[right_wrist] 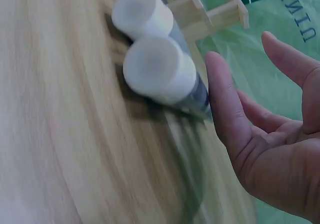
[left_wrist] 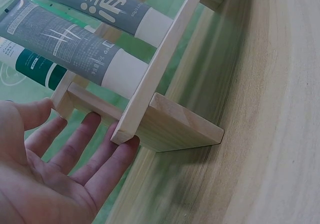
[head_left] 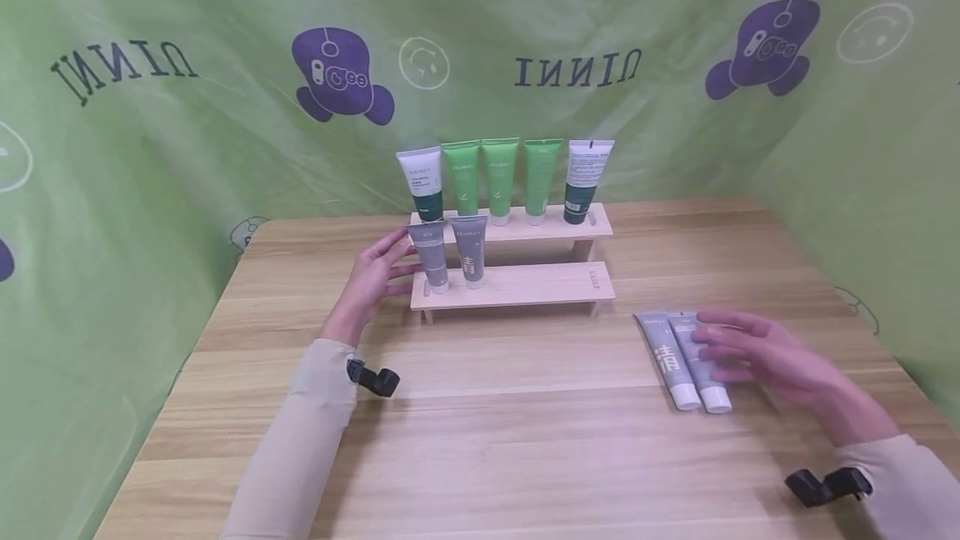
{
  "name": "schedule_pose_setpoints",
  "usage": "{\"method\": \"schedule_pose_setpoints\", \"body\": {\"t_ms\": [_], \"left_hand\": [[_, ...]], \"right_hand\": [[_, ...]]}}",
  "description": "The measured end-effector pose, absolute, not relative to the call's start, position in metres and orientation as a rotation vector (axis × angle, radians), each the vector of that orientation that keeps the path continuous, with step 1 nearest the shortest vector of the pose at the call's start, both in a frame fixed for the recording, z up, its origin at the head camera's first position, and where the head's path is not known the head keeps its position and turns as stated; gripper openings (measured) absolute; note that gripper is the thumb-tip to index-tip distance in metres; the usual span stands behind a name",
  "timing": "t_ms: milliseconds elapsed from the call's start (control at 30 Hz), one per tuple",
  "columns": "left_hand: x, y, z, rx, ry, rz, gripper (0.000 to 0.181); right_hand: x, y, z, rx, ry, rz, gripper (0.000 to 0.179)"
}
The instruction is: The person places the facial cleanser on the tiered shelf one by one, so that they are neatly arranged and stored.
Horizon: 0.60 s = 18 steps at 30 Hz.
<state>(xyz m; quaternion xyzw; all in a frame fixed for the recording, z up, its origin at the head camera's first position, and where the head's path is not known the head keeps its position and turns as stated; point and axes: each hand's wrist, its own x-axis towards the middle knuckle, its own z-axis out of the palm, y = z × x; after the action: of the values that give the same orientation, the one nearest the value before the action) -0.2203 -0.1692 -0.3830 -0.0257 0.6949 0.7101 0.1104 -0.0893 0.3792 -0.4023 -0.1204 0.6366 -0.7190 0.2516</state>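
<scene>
My left hand [head_left: 378, 269] is at the left end of a two-step wooden rack [head_left: 525, 283], its fingers spread and relaxed. In the left wrist view the fingertips [left_wrist: 127, 149] rest against the ends of the rack's boards. Two grey squeeze tubes [head_left: 430, 258] stand caps down on the lower step beside that hand. On the right side of the table, two more grey squeeze tubes [head_left: 666, 361] lie side by side, white caps [right_wrist: 160, 68] toward me. My right hand [head_left: 780, 357] hovers at the right one, fingers loosely extended and overlapping it in the head view, holding nothing.
On the rack's upper step stand three green tubes [head_left: 498, 177] between a white-and-green tube [head_left: 422, 182] at the left and another white-and-green tube [head_left: 587, 177] at the right. A green printed curtain [head_left: 480, 7] hangs behind and around the wooden table [head_left: 480, 440].
</scene>
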Motion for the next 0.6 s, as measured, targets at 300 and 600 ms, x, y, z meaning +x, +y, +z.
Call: {"method": "schedule_pose_setpoints", "body": {"t_ms": [300,600], "left_hand": [[-0.221,-0.170,-0.383,-0.075,2.039,2.091,0.053],[-0.221,-0.170,-0.383,-0.073,2.029,2.090,0.053]], "right_hand": [[-0.087,0.397,-0.411,-0.199,1.756,-1.934,0.043],[-0.084,0.394,-0.413,-0.076,1.859,-1.888,0.034]]}}
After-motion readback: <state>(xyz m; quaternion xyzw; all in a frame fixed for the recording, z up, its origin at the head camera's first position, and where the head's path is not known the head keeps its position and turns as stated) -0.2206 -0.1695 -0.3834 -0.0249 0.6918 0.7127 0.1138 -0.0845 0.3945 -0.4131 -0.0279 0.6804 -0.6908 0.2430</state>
